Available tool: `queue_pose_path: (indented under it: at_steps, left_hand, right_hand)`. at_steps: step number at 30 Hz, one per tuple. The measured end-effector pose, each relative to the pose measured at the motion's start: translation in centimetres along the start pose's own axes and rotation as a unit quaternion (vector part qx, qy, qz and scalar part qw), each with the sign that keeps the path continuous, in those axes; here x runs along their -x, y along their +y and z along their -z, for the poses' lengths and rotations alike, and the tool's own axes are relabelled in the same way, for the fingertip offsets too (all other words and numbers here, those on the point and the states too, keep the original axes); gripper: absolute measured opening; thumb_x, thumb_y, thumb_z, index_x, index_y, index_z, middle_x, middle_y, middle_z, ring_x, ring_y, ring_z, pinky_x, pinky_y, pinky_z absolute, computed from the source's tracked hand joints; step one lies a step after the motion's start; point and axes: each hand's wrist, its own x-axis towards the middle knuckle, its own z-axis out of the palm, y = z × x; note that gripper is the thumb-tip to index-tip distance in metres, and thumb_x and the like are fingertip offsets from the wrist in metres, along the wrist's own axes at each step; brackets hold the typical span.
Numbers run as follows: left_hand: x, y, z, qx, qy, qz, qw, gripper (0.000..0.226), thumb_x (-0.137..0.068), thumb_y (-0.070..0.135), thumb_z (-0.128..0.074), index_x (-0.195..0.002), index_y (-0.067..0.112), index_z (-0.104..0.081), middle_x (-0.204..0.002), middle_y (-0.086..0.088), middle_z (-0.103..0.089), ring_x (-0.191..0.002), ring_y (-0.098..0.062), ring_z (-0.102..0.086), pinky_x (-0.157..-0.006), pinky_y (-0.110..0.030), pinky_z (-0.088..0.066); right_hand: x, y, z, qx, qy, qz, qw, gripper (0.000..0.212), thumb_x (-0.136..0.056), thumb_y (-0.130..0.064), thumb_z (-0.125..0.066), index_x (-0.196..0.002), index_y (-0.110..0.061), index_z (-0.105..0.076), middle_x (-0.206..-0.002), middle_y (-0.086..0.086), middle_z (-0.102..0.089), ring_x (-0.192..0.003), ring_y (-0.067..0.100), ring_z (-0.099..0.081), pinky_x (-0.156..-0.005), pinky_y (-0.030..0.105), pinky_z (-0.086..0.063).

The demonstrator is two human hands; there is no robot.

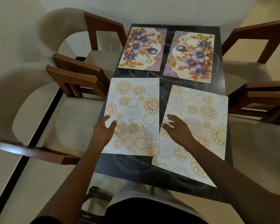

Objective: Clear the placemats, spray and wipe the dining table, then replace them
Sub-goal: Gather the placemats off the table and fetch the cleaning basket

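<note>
Gold-patterned left placemat (136,102) under left hand (103,131), right placemat (200,113) under right hand (178,130), fingers (107,118) spread

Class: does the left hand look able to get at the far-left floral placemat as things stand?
Probably yes: the left hand is open over the near-left circle-patterned placemat, and only flat mat and bare table lie between it and the far-left floral placemat.

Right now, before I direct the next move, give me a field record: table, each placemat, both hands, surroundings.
table: dark glossy tabletop, faint swirl streaks
far row: far-left purple-flowered placemat, far-right purple-flowered placemat, flat, apart
near row: near-left white gold-circled placemat straight; near-right white gold-circled placemat skewed
left hand: open, over near-left mat's left edge
right hand: open, over near-right mat
chairs: brown wooden chairs, both sides
</note>
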Motion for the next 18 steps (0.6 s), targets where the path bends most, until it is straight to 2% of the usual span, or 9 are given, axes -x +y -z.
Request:
queue_pose_path:
  at_steps: [4, 6, 10, 12, 15, 16, 18]
  left_hand:
    - [-4.0, 2.5, -0.8, 0.017, -0.006, 0.005, 1.0, 0.055, -0.101, 0.046, -0.064, -0.149, 0.02, -0.055, -0.155, -0.004, -0.055, -0.138, -0.025, -0.055, -0.104, -0.035, -0.044]
    - [-6.7, 3.7, -1.2, 0.022, -0.01, -0.001, 1.0, 0.054, -0.101, 0.045, -0.065, -0.147, 0.018, -0.057, -0.152, -0.005, -0.057, -0.136, -0.024, -0.057, -0.107, -0.037, -0.045]
    - [-13.0, 6.8, -1.7, 0.03, -0.021, -0.019, 0.999, 0.054, -0.101, 0.045, -0.065, -0.147, 0.016, -0.057, -0.152, -0.006, -0.057, -0.136, -0.025, -0.056, -0.109, -0.042, -0.049]
    - [-16.7, 8.5, -1.8, 0.023, -0.031, -0.041, 0.998, 0.054, -0.102, 0.044, -0.064, -0.147, 0.016, -0.057, -0.153, -0.006, -0.056, -0.137, -0.026, -0.056, -0.112, -0.045, -0.048]
    - [-21.9, 10.9, -2.0, -0.003, -0.044, -0.061, 0.997, 0.054, -0.102, 0.044, -0.063, -0.149, 0.018, -0.055, -0.153, -0.005, -0.056, -0.139, -0.026, -0.055, -0.112, -0.044, -0.049]
    - [-23.8, 11.7, -2.1, -0.012, -0.051, -0.06, 0.997, 0.054, -0.103, 0.045, -0.062, -0.149, 0.019, -0.054, -0.154, -0.005, -0.056, -0.139, -0.027, -0.055, -0.111, -0.043, -0.049]
    - [-27.4, 13.0, -2.5, -0.019, -0.063, -0.064, 0.996, 0.053, -0.104, 0.045, -0.059, -0.15, 0.018, -0.053, -0.15, -0.008, -0.058, -0.136, -0.029, -0.057, -0.111, -0.044, -0.048]
  right_hand:
    - [-3.5, -1.1, 0.9, -0.026, 0.007, -0.015, 1.0, 0.06, -0.098, -0.045, -0.069, -0.15, -0.02, -0.051, -0.156, -0.002, -0.053, -0.135, 0.02, -0.058, -0.104, 0.031, -0.047]
    - [-5.6, -1.9, 1.4, -0.039, 0.017, -0.023, 0.999, 0.057, -0.099, -0.043, -0.068, -0.149, -0.018, -0.053, -0.153, 0.0, -0.055, -0.132, 0.022, -0.06, -0.102, 0.033, -0.048]
    - [-10.4, -3.8, 2.2, -0.061, 0.047, -0.037, 0.996, 0.054, -0.099, -0.043, -0.068, -0.145, -0.017, -0.058, -0.15, 0.003, -0.057, -0.133, 0.026, -0.058, -0.108, 0.04, -0.047]
    - [-12.9, -5.1, 2.5, -0.074, 0.061, -0.035, 0.995, 0.048, -0.1, -0.039, -0.067, -0.137, -0.009, -0.062, -0.142, 0.009, -0.062, -0.129, 0.028, -0.059, -0.105, 0.039, -0.046]
    - [-16.7, -7.5, 2.5, -0.077, 0.086, -0.03, 0.993, 0.045, -0.101, -0.032, -0.066, -0.126, 0.006, -0.06, -0.119, 0.025, -0.065, -0.111, 0.037, -0.065, -0.098, 0.047, -0.052]
    - [-18.3, -8.3, 2.5, -0.077, 0.09, -0.03, 0.993, 0.043, -0.101, -0.032, -0.067, -0.121, 0.006, -0.061, -0.111, 0.026, -0.066, -0.102, 0.037, -0.066, -0.094, 0.05, -0.053]
    - [-21.5, -9.7, 2.3, -0.079, 0.089, -0.033, 0.992, 0.035, -0.099, -0.033, -0.068, -0.105, 0.001, -0.062, -0.088, 0.02, -0.061, -0.076, 0.028, -0.061, -0.079, 0.046, -0.05]
